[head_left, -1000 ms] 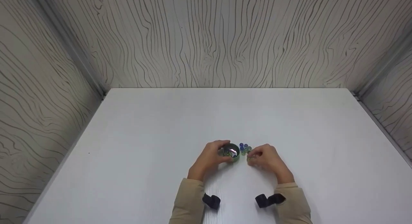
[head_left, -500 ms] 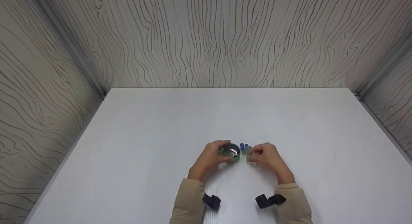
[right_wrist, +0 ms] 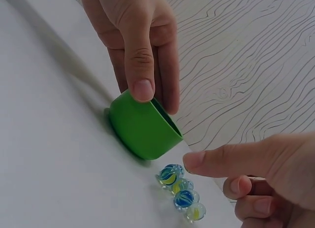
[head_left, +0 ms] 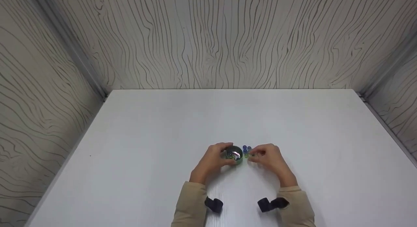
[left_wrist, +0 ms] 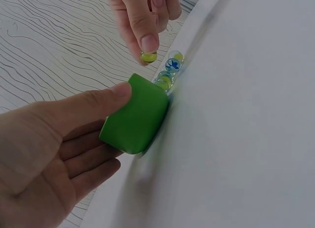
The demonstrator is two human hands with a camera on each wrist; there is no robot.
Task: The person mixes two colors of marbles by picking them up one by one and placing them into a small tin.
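My left hand grips a small green cup by its side, thumb near the rim, and the cup sits upright on the white table. Inside it, the head view shows a few marbles. Just right of the cup, my right hand pinches a yellow-green glass marble between thumb and finger, raised above the others. In the right wrist view the thumb hides that marble. Several clear marbles with blue and yellow swirls lie clustered on the table beside the cup, below the right fingertips.
The white table spreads wide around both hands. Wood-grain panels stand along its back and sides. A black wrist-camera mount sticks out from the left sleeve, another mount from the right sleeve.
My right hand has shifted slightly left, toward the cup, and a little farther from my body, with fingertips now over the marble cluster. The left hand and the cup stay in place.
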